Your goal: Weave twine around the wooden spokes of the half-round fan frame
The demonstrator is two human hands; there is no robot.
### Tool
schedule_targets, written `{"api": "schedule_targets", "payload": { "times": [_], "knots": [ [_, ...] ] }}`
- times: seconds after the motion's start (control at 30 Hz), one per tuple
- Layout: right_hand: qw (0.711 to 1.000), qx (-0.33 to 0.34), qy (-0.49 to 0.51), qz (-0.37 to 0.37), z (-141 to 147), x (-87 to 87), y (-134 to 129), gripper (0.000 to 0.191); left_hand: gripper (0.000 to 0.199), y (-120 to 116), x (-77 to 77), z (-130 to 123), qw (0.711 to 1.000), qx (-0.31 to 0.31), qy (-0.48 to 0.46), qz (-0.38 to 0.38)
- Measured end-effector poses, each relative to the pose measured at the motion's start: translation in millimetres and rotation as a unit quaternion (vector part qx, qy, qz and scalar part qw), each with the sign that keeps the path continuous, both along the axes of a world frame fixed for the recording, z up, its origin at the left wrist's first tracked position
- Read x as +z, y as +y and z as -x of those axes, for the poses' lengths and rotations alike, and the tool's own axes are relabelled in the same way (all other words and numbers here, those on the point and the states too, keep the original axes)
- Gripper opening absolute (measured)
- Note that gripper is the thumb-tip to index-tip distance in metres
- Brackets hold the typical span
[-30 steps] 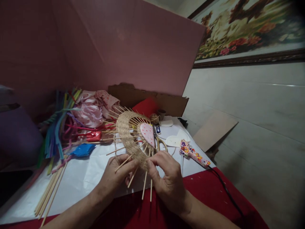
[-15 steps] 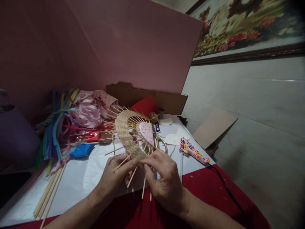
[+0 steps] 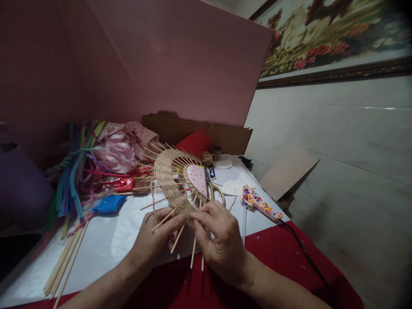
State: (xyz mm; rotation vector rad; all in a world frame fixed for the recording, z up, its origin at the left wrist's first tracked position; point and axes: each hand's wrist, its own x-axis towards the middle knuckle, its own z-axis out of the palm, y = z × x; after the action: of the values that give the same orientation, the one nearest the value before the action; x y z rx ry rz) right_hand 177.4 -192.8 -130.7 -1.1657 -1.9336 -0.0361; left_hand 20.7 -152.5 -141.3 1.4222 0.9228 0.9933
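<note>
A half-ring of woven twine (image 3: 167,178) on thin wooden sticks fans out around a pink dotted half-disc (image 3: 197,179). My left hand (image 3: 157,234) grips its lower edge, thumb on top, with sticks passing between the fingers. My right hand (image 3: 222,240) pinches the near end of the weave, close to the left thumb; its fingertips partly cover the twine there. Gold-handled scissors (image 3: 218,193) lie just beyond the right hand, beside the half-disc.
A flowered glue gun (image 3: 262,206) with a black cord lies at right. Loose sticks (image 3: 69,257), a blue packet (image 3: 110,203), pipe cleaners (image 3: 74,184) and pink fabric (image 3: 117,150) lie at left. Cardboard (image 3: 228,139) stands behind.
The view has shifted very slightly. Both hands keep their hold on the woven piece, and the right fingertips have moved a little.
</note>
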Motion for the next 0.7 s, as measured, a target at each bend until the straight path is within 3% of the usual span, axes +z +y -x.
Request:
{"api": "schedule_targets", "payload": {
  "times": [0.5, 0.7],
  "knots": [
    [1.000, 0.014, 0.010, -0.002, 0.4, 1.5, 0.1, 0.018, 0.027, 0.8, -1.4, -0.1, 1.000, -0.001, -0.016, 0.011],
    [1.000, 0.026, 0.009, -0.010, 0.9, 0.4, -0.7, 0.019, 0.032, -2.6, 5.8, -1.3, 1.000, 0.020, 0.004, -0.006]
  ]
}}
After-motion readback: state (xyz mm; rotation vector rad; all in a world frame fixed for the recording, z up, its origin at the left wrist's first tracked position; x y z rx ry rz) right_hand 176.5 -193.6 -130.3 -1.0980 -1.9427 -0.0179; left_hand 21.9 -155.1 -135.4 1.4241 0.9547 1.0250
